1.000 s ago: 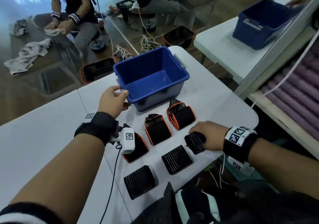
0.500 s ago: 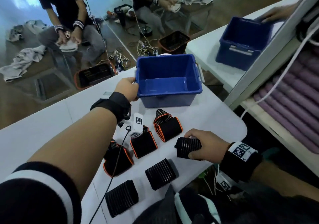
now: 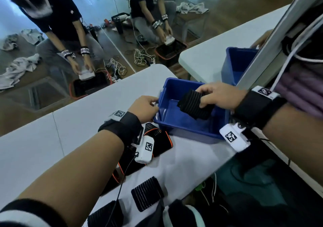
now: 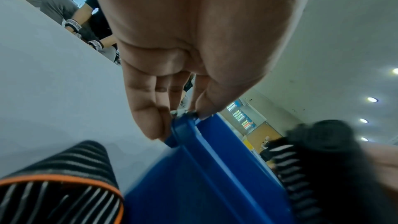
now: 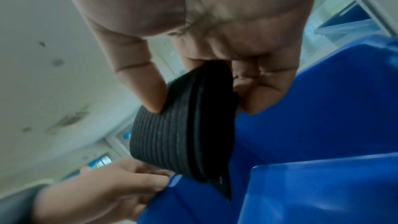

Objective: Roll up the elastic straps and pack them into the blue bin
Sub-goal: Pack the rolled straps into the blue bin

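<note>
The blue bin (image 3: 185, 127) stands on the white table, tipped toward me at its left side. My left hand (image 3: 145, 107) grips the bin's left rim (image 4: 183, 125), thumb and fingers pinching the edge. My right hand (image 3: 216, 97) holds a rolled black ribbed strap (image 3: 194, 104) over the bin's inside; thumb and fingers clamp the rolled black strap (image 5: 183, 125) in the right wrist view. An orange-edged strap (image 3: 160, 139) lies just before the bin, partly under my left wrist. Two black rolled straps (image 3: 146, 193) lie near the table's front edge.
Another orange-trimmed strap (image 3: 129, 165) lies under my left forearm. A second white table (image 3: 209, 55) with another blue bin (image 3: 234, 66) stands at the right. A mirror behind shows people and dark baskets on the floor. Purple rolls (image 3: 300, 90) lie on the right.
My right hand lifted the rolled black strap off the table and carried it over the bin. My left hand kept its grip on the rim; the bin now sits closer and tipped.
</note>
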Demonstrator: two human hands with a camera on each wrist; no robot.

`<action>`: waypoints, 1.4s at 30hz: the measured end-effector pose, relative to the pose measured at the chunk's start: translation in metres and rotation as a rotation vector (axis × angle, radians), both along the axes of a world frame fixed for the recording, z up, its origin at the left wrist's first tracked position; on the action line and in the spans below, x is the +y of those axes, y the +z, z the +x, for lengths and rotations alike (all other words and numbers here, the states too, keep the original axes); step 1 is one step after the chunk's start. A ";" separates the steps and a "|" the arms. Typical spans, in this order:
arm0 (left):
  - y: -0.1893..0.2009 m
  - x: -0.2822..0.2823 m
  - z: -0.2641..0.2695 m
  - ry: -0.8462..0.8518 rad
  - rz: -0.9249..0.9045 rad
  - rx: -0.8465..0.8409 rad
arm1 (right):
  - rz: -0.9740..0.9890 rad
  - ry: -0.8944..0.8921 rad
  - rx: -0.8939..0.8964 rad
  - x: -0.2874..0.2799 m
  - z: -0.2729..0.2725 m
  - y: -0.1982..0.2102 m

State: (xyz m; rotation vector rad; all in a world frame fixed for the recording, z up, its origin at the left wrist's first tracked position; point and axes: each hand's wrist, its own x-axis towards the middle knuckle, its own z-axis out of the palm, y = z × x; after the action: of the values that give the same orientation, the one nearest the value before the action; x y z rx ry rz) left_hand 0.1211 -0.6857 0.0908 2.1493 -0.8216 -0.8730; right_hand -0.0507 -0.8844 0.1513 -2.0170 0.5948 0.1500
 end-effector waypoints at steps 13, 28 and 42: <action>-0.014 0.004 -0.025 0.129 -0.028 0.035 | -0.069 0.445 0.637 -0.004 0.098 -0.080; -0.018 0.001 -0.032 0.181 -0.012 -0.044 | -0.415 0.532 0.709 0.017 0.110 -0.098; -0.011 0.043 -0.030 0.188 0.001 -0.251 | -0.648 0.316 0.320 0.005 0.041 -0.006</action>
State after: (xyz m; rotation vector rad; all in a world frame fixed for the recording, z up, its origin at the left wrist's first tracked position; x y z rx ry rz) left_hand 0.0912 -0.6425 0.0797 2.3235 -0.7231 -0.5164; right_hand -0.0099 -0.8790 0.1450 -2.7417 0.5618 0.5343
